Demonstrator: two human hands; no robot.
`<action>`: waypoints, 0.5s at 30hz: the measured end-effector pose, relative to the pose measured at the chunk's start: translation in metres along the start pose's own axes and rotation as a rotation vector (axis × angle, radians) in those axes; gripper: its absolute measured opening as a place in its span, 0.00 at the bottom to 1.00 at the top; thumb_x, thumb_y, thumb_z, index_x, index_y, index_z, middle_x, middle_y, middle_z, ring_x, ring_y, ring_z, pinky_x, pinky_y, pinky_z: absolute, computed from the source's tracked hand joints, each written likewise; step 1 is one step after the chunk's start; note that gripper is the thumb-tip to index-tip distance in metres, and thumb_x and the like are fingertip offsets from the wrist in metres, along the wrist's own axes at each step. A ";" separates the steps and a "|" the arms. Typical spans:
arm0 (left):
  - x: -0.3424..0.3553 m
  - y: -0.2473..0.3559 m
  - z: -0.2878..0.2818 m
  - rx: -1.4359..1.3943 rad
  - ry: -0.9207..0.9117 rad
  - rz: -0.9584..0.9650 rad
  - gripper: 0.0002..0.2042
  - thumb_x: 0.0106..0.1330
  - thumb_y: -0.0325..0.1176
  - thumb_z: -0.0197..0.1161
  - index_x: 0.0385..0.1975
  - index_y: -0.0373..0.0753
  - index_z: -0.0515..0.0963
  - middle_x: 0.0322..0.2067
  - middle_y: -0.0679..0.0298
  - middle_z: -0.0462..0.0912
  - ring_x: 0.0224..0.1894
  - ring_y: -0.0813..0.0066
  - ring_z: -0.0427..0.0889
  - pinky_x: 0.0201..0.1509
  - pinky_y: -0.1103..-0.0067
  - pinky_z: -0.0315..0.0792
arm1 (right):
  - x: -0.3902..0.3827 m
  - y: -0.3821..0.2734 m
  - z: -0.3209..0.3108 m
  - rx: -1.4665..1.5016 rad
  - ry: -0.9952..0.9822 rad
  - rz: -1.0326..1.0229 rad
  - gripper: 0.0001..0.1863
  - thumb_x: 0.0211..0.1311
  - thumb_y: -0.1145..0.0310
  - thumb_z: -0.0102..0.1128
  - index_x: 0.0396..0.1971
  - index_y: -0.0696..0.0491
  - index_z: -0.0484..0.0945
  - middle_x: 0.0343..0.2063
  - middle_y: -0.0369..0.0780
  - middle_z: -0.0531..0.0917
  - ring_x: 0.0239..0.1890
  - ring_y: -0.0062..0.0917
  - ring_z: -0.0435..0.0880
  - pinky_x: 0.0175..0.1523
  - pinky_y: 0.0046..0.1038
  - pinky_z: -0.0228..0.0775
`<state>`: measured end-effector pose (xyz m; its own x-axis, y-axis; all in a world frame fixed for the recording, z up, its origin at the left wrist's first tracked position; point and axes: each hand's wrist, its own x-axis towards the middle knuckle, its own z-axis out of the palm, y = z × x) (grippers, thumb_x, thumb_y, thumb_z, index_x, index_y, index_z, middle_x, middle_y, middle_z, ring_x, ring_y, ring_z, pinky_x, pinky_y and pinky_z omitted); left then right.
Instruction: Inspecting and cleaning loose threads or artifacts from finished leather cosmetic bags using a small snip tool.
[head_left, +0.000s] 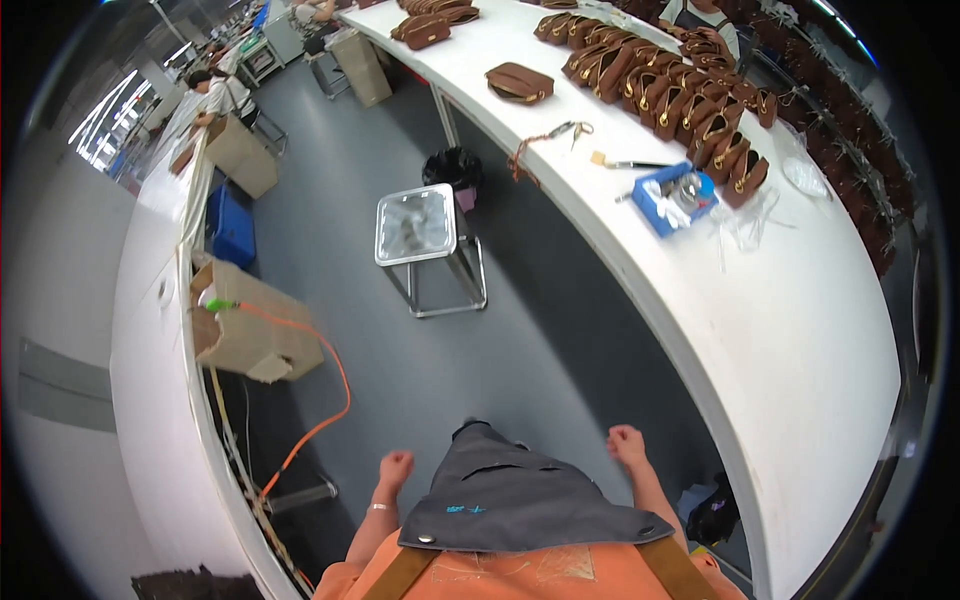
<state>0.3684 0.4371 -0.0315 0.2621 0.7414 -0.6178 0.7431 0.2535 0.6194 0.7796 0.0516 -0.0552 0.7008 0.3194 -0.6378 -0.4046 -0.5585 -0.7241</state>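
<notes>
My left hand hangs at the lower left of my dark grey apron, its fingers curled with nothing visible in them. My right hand is raised a little on the apron's other side, also loosely closed, near the edge of the long white table on the right but apart from it. Neither hand touches an object. A metal stool with a square top stands on the grey floor ahead of me.
Rows of brown pouches, a blue tray, a brush and scissors lie on the right table. A black-lined bin is behind the stool. Left are cardboard boxes and an orange hose. Other people sit farther off.
</notes>
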 end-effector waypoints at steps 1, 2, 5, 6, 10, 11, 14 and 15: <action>0.017 -0.001 -0.011 0.084 -0.127 -0.091 0.13 0.56 0.37 0.57 0.15 0.37 0.80 0.14 0.66 0.78 0.17 0.77 0.77 0.22 0.76 0.71 | 0.019 -0.043 -0.002 0.009 0.037 0.004 0.09 0.66 0.64 0.58 0.36 0.54 0.80 0.26 0.36 0.82 0.24 0.19 0.81 0.26 0.22 0.74; 0.036 -0.024 -0.030 0.259 -0.187 0.136 0.12 0.56 0.37 0.58 0.17 0.38 0.81 0.15 0.63 0.80 0.17 0.74 0.78 0.22 0.74 0.71 | 0.038 -0.085 0.002 0.118 0.063 -0.036 0.09 0.67 0.64 0.58 0.38 0.54 0.79 0.26 0.36 0.82 0.25 0.19 0.81 0.27 0.21 0.74; 0.099 -0.053 -0.057 0.457 -0.124 0.414 0.11 0.56 0.37 0.60 0.18 0.38 0.82 0.16 0.60 0.81 0.18 0.71 0.79 0.24 0.74 0.74 | 0.089 -0.144 0.027 0.265 0.207 -0.055 0.08 0.68 0.65 0.57 0.40 0.53 0.79 0.26 0.35 0.81 0.25 0.17 0.81 0.27 0.20 0.75; 0.137 -0.025 -0.067 0.472 -0.140 0.435 0.11 0.56 0.37 0.60 0.18 0.38 0.82 0.16 0.60 0.81 0.18 0.71 0.79 0.24 0.74 0.74 | 0.102 -0.141 0.033 0.324 0.199 -0.048 0.08 0.68 0.66 0.57 0.39 0.53 0.79 0.25 0.35 0.81 0.24 0.17 0.80 0.25 0.21 0.74; 0.304 0.141 -0.117 0.419 -0.139 0.125 0.10 0.56 0.33 0.58 0.19 0.36 0.82 0.16 0.59 0.81 0.15 0.72 0.79 0.24 0.74 0.75 | 0.124 -0.063 0.072 0.030 0.163 0.261 0.09 0.57 0.75 0.52 0.21 0.56 0.79 0.16 0.40 0.79 0.16 0.26 0.79 0.16 0.32 0.68; 0.322 0.171 -0.115 0.419 -0.134 0.043 0.09 0.56 0.32 0.58 0.19 0.36 0.82 0.16 0.59 0.80 0.15 0.72 0.78 0.24 0.74 0.75 | 0.107 -0.080 0.088 0.007 0.117 0.330 0.10 0.58 0.73 0.52 0.20 0.57 0.80 0.16 0.42 0.79 0.16 0.29 0.80 0.17 0.33 0.70; 0.440 0.345 -0.060 0.232 0.120 0.077 0.07 0.57 0.29 0.59 0.26 0.34 0.82 0.19 0.60 0.82 0.21 0.71 0.81 0.26 0.75 0.76 | 0.111 -0.025 0.107 -0.528 0.065 0.314 0.14 0.61 0.69 0.51 0.23 0.61 0.81 0.18 0.47 0.81 0.19 0.36 0.82 0.26 0.34 0.77; 0.458 0.402 -0.073 0.202 0.204 0.199 0.06 0.59 0.28 0.59 0.29 0.33 0.82 0.22 0.60 0.82 0.23 0.72 0.81 0.26 0.76 0.75 | 0.136 -0.081 0.130 -0.488 0.038 0.280 0.14 0.61 0.69 0.51 0.23 0.61 0.81 0.18 0.47 0.81 0.19 0.36 0.82 0.26 0.34 0.77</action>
<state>0.7426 0.9236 -0.0301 0.3006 0.8780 -0.3725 0.8023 -0.0216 0.5966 0.8316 0.2396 -0.1179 0.6302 0.0854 -0.7717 -0.2661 -0.9100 -0.3180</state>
